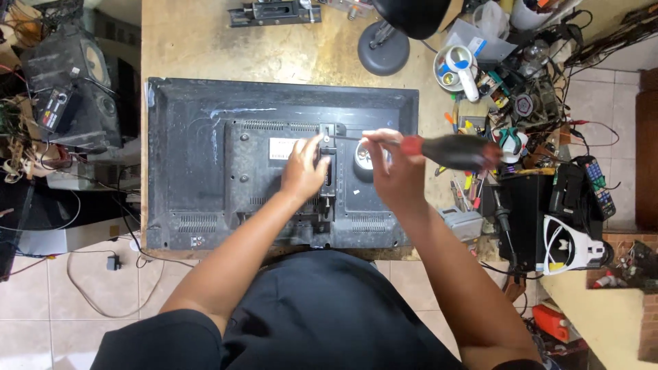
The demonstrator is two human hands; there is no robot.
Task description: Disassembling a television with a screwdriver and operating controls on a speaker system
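A flat-screen television (205, 171) lies face down on a wooden workbench (205, 41), its dark dusty back panel up. My right hand (394, 171) is shut on a screwdriver (449, 151) with a red and black handle; its thin shaft points left toward a vertical black mounting bracket (327, 161) on the panel's middle. My left hand (303, 171) rests on the bracket, fingertips pinching at its top beside the screwdriver tip. A small round white cup (362, 159) sits on the panel, partly hidden behind my right hand.
A lamp with a round grey base (383, 48) stands behind the television. Right of it lie several tools, a white mug (458, 68), cables and a remote control (598, 185). A speaker box (68, 82) and loose wires crowd the left. Tiled floor (82, 301) lies below.
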